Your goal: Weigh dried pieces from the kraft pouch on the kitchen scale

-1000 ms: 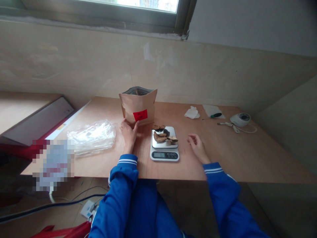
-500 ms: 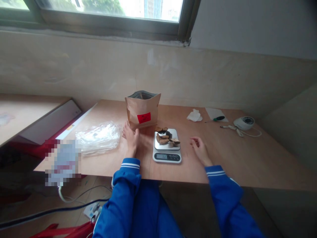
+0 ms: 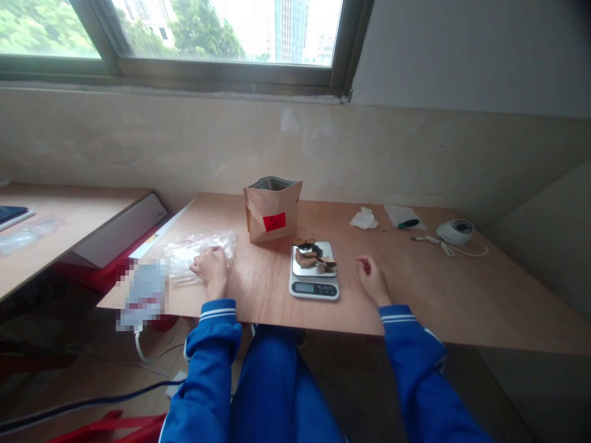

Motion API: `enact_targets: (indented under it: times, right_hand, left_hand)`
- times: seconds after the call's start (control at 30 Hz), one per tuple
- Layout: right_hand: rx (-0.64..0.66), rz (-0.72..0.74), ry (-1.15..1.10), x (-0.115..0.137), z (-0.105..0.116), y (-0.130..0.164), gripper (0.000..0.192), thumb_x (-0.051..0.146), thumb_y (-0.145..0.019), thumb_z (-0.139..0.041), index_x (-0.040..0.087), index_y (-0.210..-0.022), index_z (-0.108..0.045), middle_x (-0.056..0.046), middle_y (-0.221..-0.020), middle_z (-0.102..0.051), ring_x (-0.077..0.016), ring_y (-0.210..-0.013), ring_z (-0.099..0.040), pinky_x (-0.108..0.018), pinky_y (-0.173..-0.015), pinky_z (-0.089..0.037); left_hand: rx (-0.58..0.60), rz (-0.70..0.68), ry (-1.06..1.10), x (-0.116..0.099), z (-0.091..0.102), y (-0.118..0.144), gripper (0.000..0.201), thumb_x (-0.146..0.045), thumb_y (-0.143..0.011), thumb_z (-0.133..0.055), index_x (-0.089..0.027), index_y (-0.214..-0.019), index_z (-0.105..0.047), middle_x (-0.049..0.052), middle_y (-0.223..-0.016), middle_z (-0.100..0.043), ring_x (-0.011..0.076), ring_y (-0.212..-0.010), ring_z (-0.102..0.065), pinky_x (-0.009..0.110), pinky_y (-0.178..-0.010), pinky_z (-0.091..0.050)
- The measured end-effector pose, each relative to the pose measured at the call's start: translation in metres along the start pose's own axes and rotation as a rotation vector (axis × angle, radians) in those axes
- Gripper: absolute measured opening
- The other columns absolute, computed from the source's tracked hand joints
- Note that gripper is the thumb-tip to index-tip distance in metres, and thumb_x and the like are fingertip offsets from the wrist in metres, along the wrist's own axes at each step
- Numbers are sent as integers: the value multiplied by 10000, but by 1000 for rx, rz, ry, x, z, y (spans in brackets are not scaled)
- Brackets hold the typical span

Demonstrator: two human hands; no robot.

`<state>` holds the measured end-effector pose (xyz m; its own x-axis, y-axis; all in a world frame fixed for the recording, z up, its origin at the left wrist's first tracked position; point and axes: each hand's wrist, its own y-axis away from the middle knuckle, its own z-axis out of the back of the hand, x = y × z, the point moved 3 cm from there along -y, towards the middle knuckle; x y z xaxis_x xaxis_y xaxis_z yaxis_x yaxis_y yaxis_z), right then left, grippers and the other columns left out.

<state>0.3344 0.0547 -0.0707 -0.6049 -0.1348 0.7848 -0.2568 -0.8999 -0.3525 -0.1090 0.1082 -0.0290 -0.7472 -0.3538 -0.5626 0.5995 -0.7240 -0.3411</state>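
Observation:
My left hand (image 3: 210, 268) rests on a stack of clear plastic bags (image 3: 180, 261), its fingers bent down over them. The fingertips are too unclear to show whether they grip the plastic. My right hand (image 3: 372, 278) lies on the table right of the scale, fingers loosely curled in, with nothing visible in them. Between my hands stands a white digital kitchen scale (image 3: 302, 290) with a lit display. Several brown, curled dried pieces (image 3: 305, 258) lie on its plate. Behind and left of it, a brown kraft paper pouch (image 3: 277, 206) with a red label stands upright, its top open.
At the right are a crumpled white tissue (image 3: 364, 218), a green-handled screwdriver (image 3: 409, 224) on white paper, and a white dome camera (image 3: 455, 231) with its cable. A blurred-out device (image 3: 145, 292) sits at the left table edge. Another table (image 3: 92, 203) stands farther left.
My left hand has moved left, away from beside the paper pouch, onto the clear plastic bags. My right hand has stayed beside the scale. The view has shifted slightly left and up.

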Motion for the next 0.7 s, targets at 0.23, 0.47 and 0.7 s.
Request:
enact_targets:
  times: [0.23,0.47,0.7]
  right_hand:
    - [-132,3,-69,65,12,26,282,439,-890,-443,193,-923,-578,-59,-786,-624,-205,-727,-590,-331,-697,-476]
    - [249,-183,-569,176,-24,96,420,542,-953,-339,207,-1138,-512,-40,-884,-659,-146,-679,-584,-274,-655,-488]
    - [122,-319,-692,190,-49,127,354,490,-865,-554,189,-1052,-561,-70,-938,-682,-194,-863,-657,-293,-758,-518]
  left_hand:
    - [-404,-301,300,-32,56,82,278,-296,-934,-477,-213,-1115,-671,102,-1151,-704,268,-1103,-615,466,-1001,-301]
    - [-244,-809,442,-40,70,198,350,-110,-887,-550,-240,-1196,-648,62,-1099,-733,196,-1042,-664,332,-906,-360]
    - [-23,-1046,421,-22,77,219,407,-107,-914,-463,-265,-1262,-602,64,-1199,-692,176,-1079,-649,313,-909,-360]
